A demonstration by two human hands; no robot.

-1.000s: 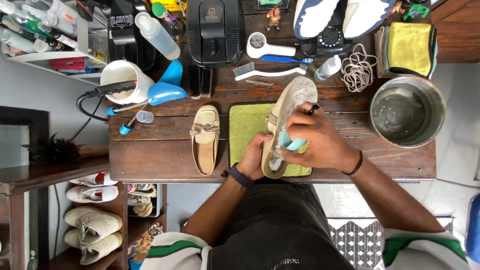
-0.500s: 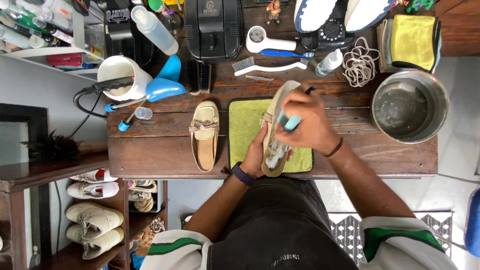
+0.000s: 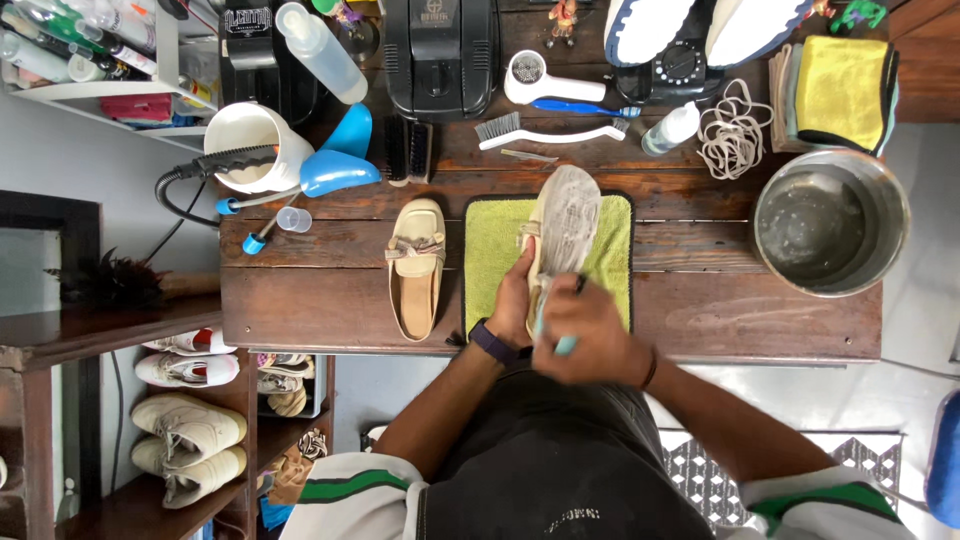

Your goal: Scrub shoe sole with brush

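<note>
A beige loafer [image 3: 563,228] lies sole-up and soapy over a green towel [image 3: 494,250] on the wooden table [image 3: 700,300]. My left hand [image 3: 514,305] grips the shoe's near end from the left side. My right hand [image 3: 590,335] sits at the table's front edge by the shoe's heel, closed around a light-blue handled brush [image 3: 565,345] whose head is hidden. The matching loafer [image 3: 415,265] rests upright to the left of the towel.
A steel bowl of water [image 3: 828,222] stands at the right. Behind the towel lie a white brush [image 3: 545,132], a spray bottle [image 3: 670,128], laces [image 3: 732,138], a yellow cloth [image 3: 842,92] and a black machine [image 3: 438,55]. A shoe rack [image 3: 190,430] stands at the lower left.
My right hand has slid with the brush from the shoe's middle back to its heel near the table's edge. The left hand keeps its hold on the shoe.
</note>
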